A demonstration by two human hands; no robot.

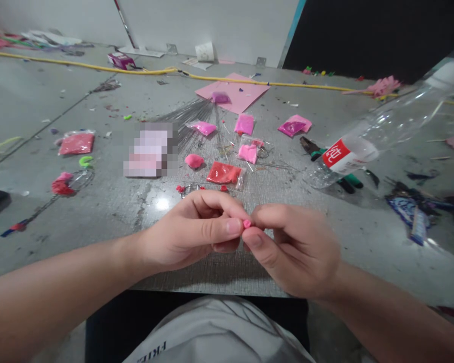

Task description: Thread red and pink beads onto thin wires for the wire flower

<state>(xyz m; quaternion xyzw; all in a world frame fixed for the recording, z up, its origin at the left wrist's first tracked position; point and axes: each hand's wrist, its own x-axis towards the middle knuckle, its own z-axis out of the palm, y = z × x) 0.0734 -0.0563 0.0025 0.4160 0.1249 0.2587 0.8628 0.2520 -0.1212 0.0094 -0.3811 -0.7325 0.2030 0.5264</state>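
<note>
Between my two hands, over the table's near edge, is a small pink lump of modelling clay (247,223). My left hand (196,229) pinches it from the left with thumb and forefinger. From the other side the thumb and forefinger of my right hand (297,247) close on the same lump. Just beyond my fingers lie an opened bag of red clay (224,173) and a larger pink clay lump (194,161). Several tiny red clay pieces (223,188) rest on thin wire behind my left hand, which partly hides them.
A clear plastic bottle (357,138) stands tilted-looking at right, over green-handled pliers (348,182). Several bags of pink clay (244,124) lie mid-table beside a bundle of thin wires (189,115). A yellow cord (227,78) crosses the back. Dark blue wrappers (410,212) lie far right.
</note>
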